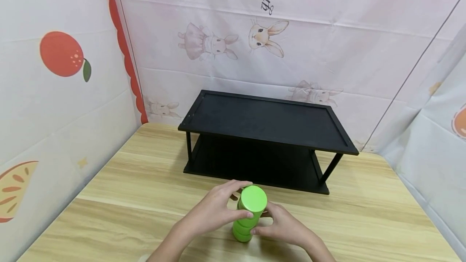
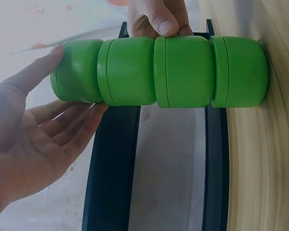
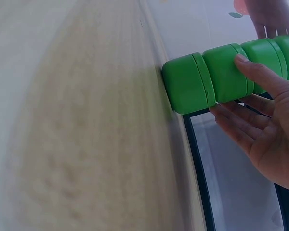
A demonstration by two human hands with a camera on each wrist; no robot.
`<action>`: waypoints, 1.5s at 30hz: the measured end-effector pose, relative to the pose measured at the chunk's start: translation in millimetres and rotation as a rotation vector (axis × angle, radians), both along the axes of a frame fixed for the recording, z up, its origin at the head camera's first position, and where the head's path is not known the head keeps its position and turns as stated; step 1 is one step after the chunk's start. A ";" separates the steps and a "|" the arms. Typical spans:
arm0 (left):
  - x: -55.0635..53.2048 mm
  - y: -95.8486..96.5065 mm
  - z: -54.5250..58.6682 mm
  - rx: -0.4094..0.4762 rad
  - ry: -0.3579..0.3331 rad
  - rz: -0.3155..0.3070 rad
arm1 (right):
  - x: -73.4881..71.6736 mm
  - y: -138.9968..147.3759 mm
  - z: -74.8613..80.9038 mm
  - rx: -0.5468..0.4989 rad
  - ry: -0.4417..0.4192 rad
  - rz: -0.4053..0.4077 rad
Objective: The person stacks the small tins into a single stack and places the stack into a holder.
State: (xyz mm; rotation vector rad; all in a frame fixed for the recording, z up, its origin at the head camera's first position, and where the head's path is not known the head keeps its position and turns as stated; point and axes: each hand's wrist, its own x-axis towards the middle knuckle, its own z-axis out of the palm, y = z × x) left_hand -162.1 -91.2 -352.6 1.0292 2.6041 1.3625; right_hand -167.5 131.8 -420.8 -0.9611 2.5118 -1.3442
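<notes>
A column of several round green jars with lids (image 1: 253, 198) stands upright on the wooden table. My left hand (image 1: 212, 209) holds the top jar (image 2: 79, 72), thumb on one side and fingers on the other. Lower down the column, my right hand (image 1: 285, 225) grips a middle jar (image 3: 226, 72) between thumb and fingers. The bottom jar (image 3: 185, 84) rests on the tabletop. Thin seams mark where each lid meets its jar. The far side of the stack is hidden in the head view.
Just behind the jars is a low black two-tier shelf (image 1: 269, 120) with thin posts. The wooden table (image 1: 145, 189) runs around it. Printed cloth walls (image 1: 225, 7) enclose the back and sides.
</notes>
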 end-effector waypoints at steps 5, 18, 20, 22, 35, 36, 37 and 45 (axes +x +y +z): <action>0.0 -0.1 -0.4 0.007 -0.003 -0.004 | 0.1 -0.4 0.0 0.007 -0.007 -0.002; 0.1 -0.7 -2.1 0.017 -0.025 -0.002 | 0.1 -0.2 -0.2 0.007 0.002 0.010; 0.0 -0.9 -2.4 0.020 -0.032 -0.004 | -0.1 -0.1 -0.2 0.012 0.001 0.006; -0.3 -1.1 -2.5 0.022 -0.035 -0.006 | -0.4 -0.1 -0.1 0.017 -0.001 0.001; 0.6 -1.4 -2.6 0.000 -0.061 0.009 | -0.2 -0.5 1.3 0.017 -0.001 0.001; 0.6 -1.5 -2.9 -0.002 -0.065 0.009 | -0.1 -0.4 1.3 0.019 -0.003 -0.002; 0.5 -1.6 -3.3 -0.008 -0.066 0.009 | -0.1 -0.5 1.1 0.022 -0.004 -0.004; -2.7 -2.5 -10.4 -0.014 -0.055 -0.030 | 0.3 -0.5 0.5 0.038 0.004 -0.015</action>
